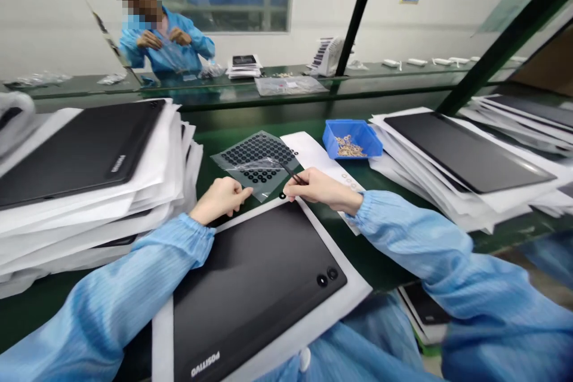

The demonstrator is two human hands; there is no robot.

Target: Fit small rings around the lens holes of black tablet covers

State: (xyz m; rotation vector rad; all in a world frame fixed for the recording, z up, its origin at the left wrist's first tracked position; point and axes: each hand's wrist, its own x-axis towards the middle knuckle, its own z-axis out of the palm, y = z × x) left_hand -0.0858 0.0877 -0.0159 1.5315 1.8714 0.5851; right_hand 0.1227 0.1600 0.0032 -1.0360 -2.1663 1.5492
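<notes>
While the right hand (316, 186) clamps black tweezers (293, 174), a small black ring (282, 195) sits at its fingertips; the left hand (221, 197) curls its fingers together beside the ring sheet (259, 161), beyond the POSITIVO tablet cover (255, 280).

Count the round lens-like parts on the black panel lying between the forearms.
2, side by side near the right-hand corner of the black panel: the left part and the right part, slightly higher in view. The left sleeve covers some panel; more may be hidden.
</notes>
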